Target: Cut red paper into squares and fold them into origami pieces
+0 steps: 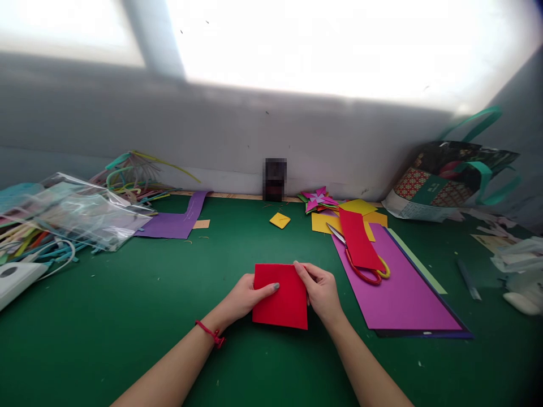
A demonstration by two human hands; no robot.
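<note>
A red square of paper is held up between my two hands, just above the green table. My left hand grips its left side, thumb flat across the front and fingers hidden behind. At the top right corner, my right hand pinches the paper between thumb and fingers. To the right, scissors with red and yellow handles lie partly under a red paper strip. Both rest on a stack topped by a purple-pink sheet.
Behind the hands lies a small yellow paper square. Folded pink paper stars and yellow sheets are at the back right, near a gift bag. Purple paper, a clear plastic bag and pipe cleaners lie left.
</note>
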